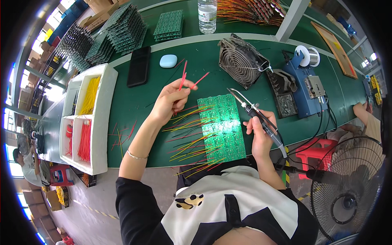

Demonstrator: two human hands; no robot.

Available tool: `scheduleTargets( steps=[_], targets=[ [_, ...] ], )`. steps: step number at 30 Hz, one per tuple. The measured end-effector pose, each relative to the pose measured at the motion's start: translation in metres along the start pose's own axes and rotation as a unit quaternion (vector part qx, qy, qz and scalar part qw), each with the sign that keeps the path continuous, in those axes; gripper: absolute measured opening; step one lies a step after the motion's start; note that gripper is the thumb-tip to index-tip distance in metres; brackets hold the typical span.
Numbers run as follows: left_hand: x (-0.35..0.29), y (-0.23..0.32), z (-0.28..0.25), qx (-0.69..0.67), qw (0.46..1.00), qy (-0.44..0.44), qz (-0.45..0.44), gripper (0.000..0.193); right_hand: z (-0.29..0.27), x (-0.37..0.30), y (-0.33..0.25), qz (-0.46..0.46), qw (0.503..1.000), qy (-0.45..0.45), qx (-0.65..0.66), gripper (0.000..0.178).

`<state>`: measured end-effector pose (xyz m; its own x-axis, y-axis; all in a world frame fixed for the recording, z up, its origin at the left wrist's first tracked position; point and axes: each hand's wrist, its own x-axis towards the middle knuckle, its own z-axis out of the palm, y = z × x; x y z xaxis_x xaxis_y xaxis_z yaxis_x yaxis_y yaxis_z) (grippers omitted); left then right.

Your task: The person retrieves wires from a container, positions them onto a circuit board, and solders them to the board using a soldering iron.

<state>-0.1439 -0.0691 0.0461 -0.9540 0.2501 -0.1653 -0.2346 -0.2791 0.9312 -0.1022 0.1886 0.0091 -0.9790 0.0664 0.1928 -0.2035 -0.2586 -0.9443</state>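
Green circuit panel (224, 141) flat against the near edge of the bench (200, 51), and I've got it square in the head view, with a bright glare across its middle. Red, yellow and black leads (183, 136) fan out from its left side, bunch after bunch, the lowest ones poking past the near edge. Left hand (168, 100) up beyond those leads, fingers together, pinching a few red wires (182, 81) that splay upward. Right hand (262, 132) beside the panel's right side, clamped round the soldering iron (267, 127); its tip points past the panel's far right corner, and from up here I can't tell how high it sits.

Moving out: a dark, grimy fan unit (241, 61) toward the far edge, then an iron holder (285, 96) and a blue soldering station (306, 87) with a solder spool (309, 56) on top. Over left, a white foam tray (103, 110) reaches the near edge, yellow and red wire in its compartments. Black phone (139, 67) and pale blue case (168, 61) lie toward the far edge. Beyond the rail (183, 41), stacked green boards (126, 30) and a clear bottle (207, 20).
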Motion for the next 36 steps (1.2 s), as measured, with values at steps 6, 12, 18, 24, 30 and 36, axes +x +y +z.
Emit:
scheduleTargets(
  steps=[6,12,18,24,30,36],
  targets=[
    [-0.001,-0.016,-0.007,0.154,0.981,0.035,0.114,0.013,0.001,-0.003,0.000,-0.001,1.000,-0.009,-0.016,0.020],
    [-0.009,0.006,-0.011,0.154,0.904,0.190,0.351,0.011,0.000,-0.002,0.001,-0.009,1.000,-0.006,-0.027,0.020],
    [-0.005,-0.002,-0.013,0.221,0.927,0.083,0.290,0.011,0.002,-0.002,0.002,-0.024,0.999,-0.013,-0.017,0.020],
    [-0.007,-0.006,-0.012,0.067,0.962,0.072,0.254,0.010,0.000,-0.002,0.001,-0.023,1.000,-0.010,-0.017,0.022],
    [-0.002,-0.006,-0.014,0.043,0.936,0.166,0.308,0.010,0.001,-0.003,0.001,-0.037,0.999,0.003,-0.021,0.023],
    [-0.001,-0.006,-0.009,-0.007,0.921,0.183,0.343,0.014,0.000,-0.003,0.001,-0.034,0.999,-0.005,-0.032,0.022]
  ],
)
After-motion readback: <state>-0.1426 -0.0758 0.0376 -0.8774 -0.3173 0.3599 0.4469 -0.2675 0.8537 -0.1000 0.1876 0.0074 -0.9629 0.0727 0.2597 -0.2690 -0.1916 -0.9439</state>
